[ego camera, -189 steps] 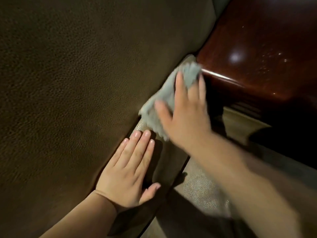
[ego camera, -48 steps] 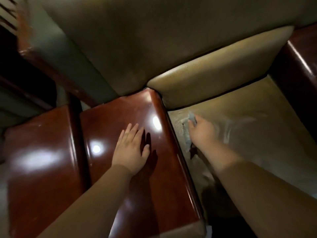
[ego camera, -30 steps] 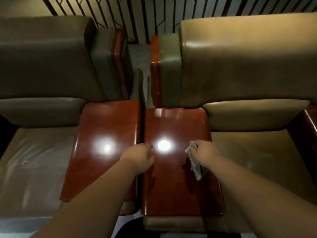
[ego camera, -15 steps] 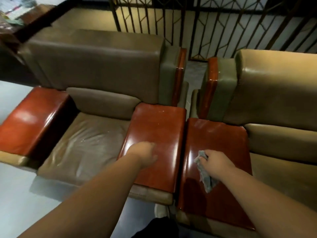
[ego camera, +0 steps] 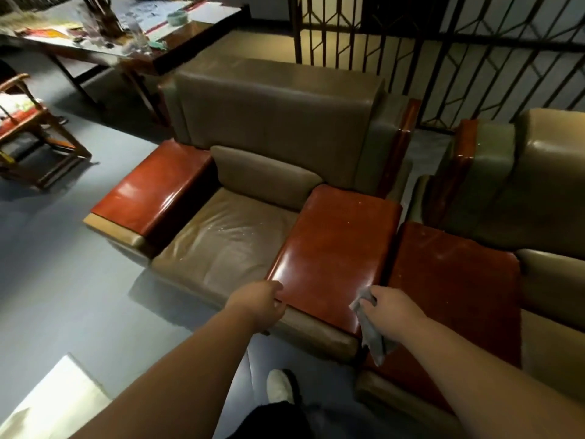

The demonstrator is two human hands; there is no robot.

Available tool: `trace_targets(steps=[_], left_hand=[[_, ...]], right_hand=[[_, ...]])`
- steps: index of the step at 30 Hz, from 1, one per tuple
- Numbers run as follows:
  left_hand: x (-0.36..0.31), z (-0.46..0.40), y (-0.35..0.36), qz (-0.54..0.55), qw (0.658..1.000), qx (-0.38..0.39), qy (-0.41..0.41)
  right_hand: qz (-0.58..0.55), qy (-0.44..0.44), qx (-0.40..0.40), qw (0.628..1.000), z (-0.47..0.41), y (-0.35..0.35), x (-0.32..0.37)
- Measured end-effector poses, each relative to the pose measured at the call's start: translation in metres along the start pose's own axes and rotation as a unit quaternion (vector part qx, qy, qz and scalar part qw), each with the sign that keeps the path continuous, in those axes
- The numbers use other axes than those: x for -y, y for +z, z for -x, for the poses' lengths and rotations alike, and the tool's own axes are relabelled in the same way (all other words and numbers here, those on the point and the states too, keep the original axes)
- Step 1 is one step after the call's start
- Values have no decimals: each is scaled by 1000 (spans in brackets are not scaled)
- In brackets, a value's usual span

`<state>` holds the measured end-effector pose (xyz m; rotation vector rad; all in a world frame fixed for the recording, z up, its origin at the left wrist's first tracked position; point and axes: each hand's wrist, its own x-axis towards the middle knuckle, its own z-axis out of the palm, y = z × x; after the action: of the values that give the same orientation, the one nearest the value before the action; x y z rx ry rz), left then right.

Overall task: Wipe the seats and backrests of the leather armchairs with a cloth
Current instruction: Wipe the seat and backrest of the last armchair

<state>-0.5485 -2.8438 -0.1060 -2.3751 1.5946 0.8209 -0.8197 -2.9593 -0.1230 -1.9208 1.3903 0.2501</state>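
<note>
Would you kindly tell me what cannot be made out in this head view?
- Right armchair: its seat and far side are cut off by the right edge.
- Cloth: its upper part is hidden inside the right hand.
- Left hand: the fingertips curl over the armrest edge, out of sight.
- Clutter on the table: too small and blurred to identify.
</note>
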Motion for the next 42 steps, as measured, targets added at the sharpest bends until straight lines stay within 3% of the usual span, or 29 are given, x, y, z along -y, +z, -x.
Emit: trace_targets(steps=[5,12,19,29,42], left_hand=[[35,10,-12,12,1000,-17,-12],[112,3,-30,21,1000,-21,-5],[247,-16,-64,5,1000,-23,11],[433,-27,-93,-4,999,-21,-35],[544,-50,-92,41,995,-17,-88]], right_hand=[[28,-33,-1,999,-1,17,41],[46,-7,8,999,-25,52,127],[88,-7,36,995,-67,104,245],[122,-26,69,990,-123,188,382],[191,-95,112,971,-210,238,491]])
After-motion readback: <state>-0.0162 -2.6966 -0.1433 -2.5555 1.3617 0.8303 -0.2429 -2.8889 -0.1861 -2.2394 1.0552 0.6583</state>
